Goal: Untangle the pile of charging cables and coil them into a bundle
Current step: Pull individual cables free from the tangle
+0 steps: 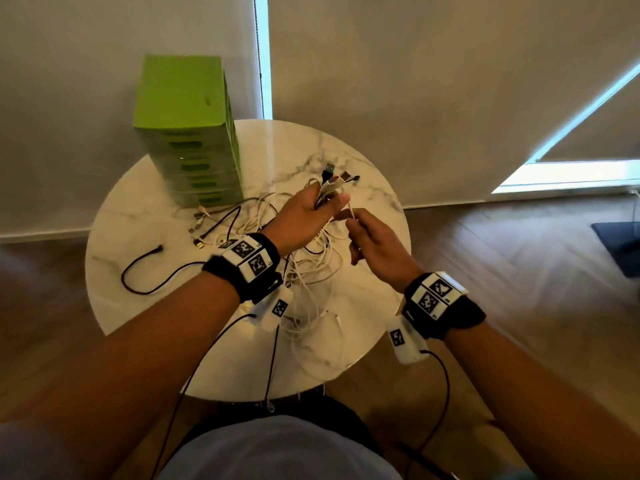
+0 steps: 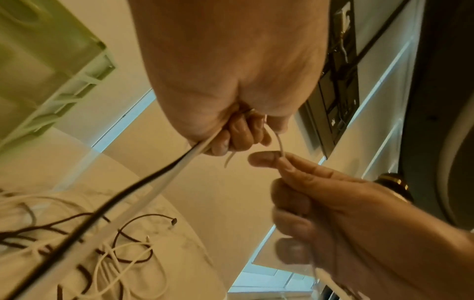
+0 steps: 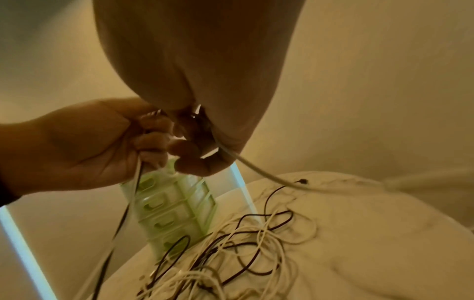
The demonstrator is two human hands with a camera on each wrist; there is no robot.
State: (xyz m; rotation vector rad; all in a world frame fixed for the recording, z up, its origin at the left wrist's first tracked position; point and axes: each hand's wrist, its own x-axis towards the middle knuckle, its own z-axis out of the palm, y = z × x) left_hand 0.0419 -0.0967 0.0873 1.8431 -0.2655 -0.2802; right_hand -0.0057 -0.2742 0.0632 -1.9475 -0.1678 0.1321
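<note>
Several things stand in order of bulk: the round marble table [image 1: 363,188], the green stack of drawers [image 1: 188,133] at its far left, then the pile of charging cables [image 1: 304,271] sprawled across the table's middle, white and dark strands looped through one another. Above it the left hand [image 1: 304,213] is clenched round a bunch of plug ends [image 1: 337,176] that fan out past the knuckles, their cords trailing down to the pile. Beside it, the right hand [image 1: 375,242] has its grip pinched, thumb against forefinger, on one thin white cable [image 2: 279,145] running up into the left fist. These cords look light, limp and smooth, so they probably slide easily yet snag at every crossing; the stiff plugs seem the surest hold, with slow pulls along one strand.
</note>
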